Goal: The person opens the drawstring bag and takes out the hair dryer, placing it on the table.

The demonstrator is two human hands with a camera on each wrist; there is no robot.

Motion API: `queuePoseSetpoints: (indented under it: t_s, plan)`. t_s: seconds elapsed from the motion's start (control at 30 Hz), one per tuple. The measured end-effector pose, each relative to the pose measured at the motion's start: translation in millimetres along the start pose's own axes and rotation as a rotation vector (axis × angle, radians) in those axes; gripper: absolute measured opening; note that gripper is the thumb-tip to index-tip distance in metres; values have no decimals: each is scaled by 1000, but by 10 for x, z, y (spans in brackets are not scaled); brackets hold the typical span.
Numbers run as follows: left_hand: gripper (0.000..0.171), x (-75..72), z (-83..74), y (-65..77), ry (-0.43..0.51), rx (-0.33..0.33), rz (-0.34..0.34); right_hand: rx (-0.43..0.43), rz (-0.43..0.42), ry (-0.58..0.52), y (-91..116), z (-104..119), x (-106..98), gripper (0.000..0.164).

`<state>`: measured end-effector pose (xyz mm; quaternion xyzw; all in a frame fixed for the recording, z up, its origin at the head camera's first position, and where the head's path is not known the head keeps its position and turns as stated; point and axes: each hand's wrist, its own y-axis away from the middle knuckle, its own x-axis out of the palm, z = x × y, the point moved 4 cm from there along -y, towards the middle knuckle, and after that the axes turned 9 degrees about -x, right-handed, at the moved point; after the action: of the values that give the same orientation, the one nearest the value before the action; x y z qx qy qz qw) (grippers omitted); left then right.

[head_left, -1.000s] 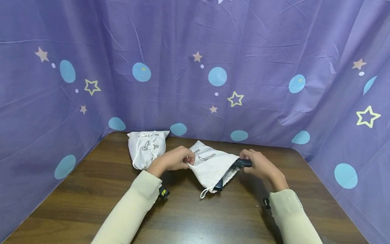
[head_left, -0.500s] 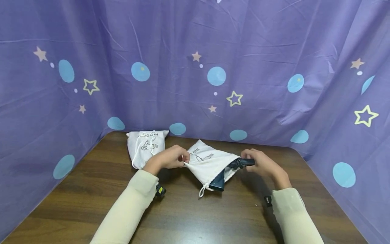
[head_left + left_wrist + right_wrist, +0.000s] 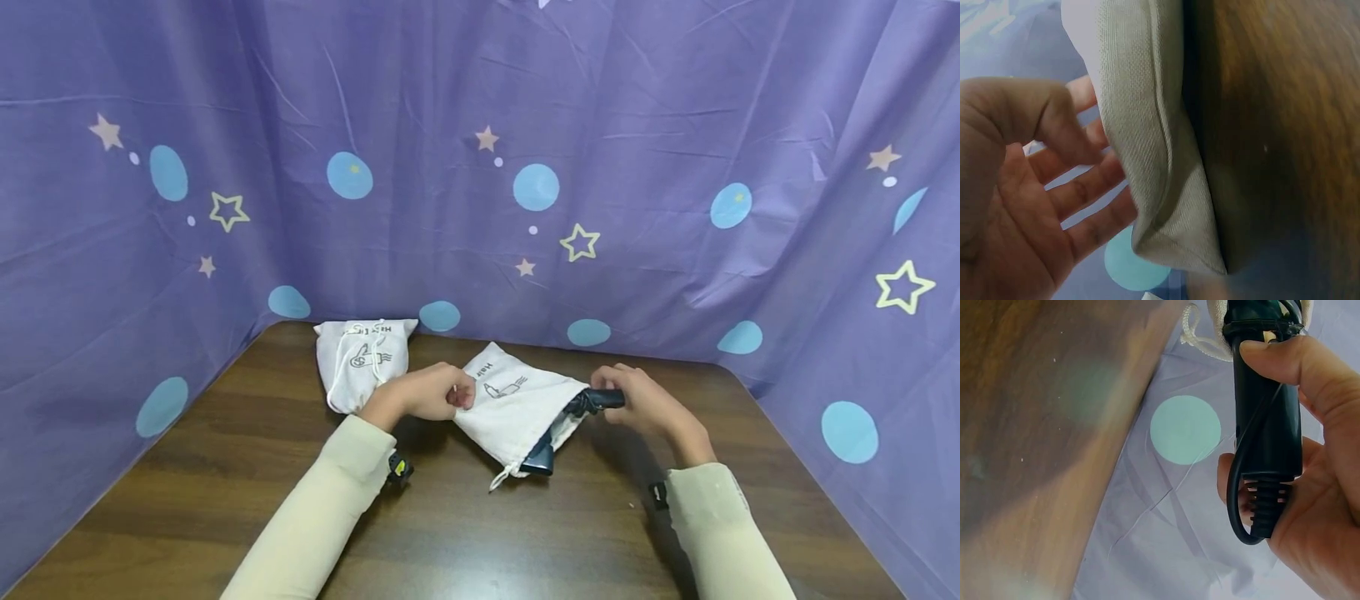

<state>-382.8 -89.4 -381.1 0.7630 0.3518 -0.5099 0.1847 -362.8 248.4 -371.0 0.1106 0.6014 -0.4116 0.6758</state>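
Black handle (image 3: 1266, 425) fills the grip of your right hand (image 3: 641, 404), jutting from the white cloth bag (image 3: 517, 412); your left hand (image 3: 431, 393), fingers spread, touches that bag's edge. Both lie on the wooden table (image 3: 480, 542), a second bag (image 3: 360, 358) beyond.

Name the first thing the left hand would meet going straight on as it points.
Probably the open bag, lying just ahead of the left hand; its edge partly hides that hand in the left wrist view, so contact is unclear.
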Motion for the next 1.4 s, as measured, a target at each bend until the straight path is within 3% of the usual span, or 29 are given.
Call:
queuePoseSetpoints:
  t_s: [0.27,0.47,0.6,0.8,1.1,1.4]
  plan:
    - [16,3,-62,-108,-72,-28,-114,19,5,12,-7,30,-19,38]
    - [14,58,-141,-265,-165,-29,-123,36,9,25,-6,29,-5,38]
    - [17,37,-232,-404,-206,-38,-103,36,9,31,-2,28,-5,37]
    - [17,-33,-303,-603,-177,-80,-53,35,10,30,-1,22,-6,36]
    - [22,17,-324,-854,-15,-123,-33,25,6,36,15,-8,2,38]
    - [36,118,-301,-1047,-76,-166,35,12,5,45,-10,-1,5,39]
